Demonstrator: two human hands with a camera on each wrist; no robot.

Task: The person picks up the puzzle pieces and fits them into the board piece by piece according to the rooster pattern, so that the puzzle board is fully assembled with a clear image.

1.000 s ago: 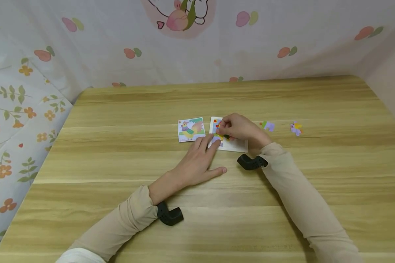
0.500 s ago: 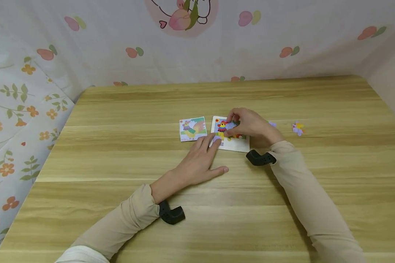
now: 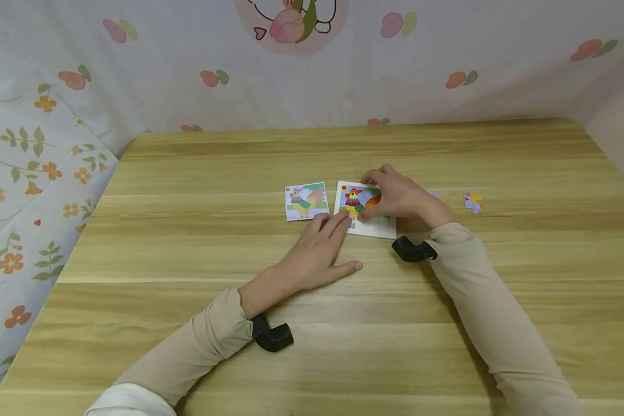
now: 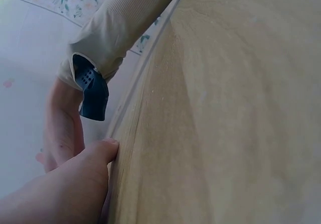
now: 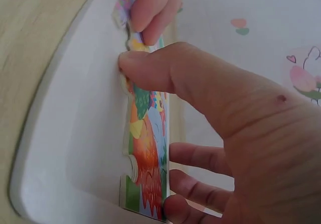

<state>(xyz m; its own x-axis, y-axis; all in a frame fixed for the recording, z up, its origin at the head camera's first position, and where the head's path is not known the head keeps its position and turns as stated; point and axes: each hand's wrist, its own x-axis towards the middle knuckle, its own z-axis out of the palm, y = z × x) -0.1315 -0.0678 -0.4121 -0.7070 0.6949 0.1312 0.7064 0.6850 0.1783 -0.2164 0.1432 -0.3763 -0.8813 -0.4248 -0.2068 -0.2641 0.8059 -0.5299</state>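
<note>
A white puzzle tray [image 3: 371, 233] lies mid-table, with joined jigsaw pieces [image 3: 352, 197] in it that picture a rooster. My right hand [image 3: 404, 195] spans these pieces, thumb at their near edge and fingertips at the far edge. In the right wrist view, the thumb [image 5: 150, 66] presses the notched edge of the jigsaw puzzle [image 5: 145, 143]; bare tray floor shows on the near side. With fingers extended, my left hand [image 3: 314, 254] rests its fingertips on the tray's left front part, over a purple piece. Its thumb [image 4: 103, 151] lies out to the side at the tabletop.
Left of the tray is a square picture card [image 3: 306, 201] with a pale rooster print. Loose puzzle pieces [image 3: 473, 201] lie to the right, and another purple piece [image 3: 433, 194] shows partly behind my right wrist. A patterned curtain [image 3: 213, 75] hangs behind the wooden table [image 3: 213, 167].
My right hand has shifted right and spread, from pinching at the tray's left part to spanning the joined pieces. More of the rooster picture shows. The left hand stays in place.
</note>
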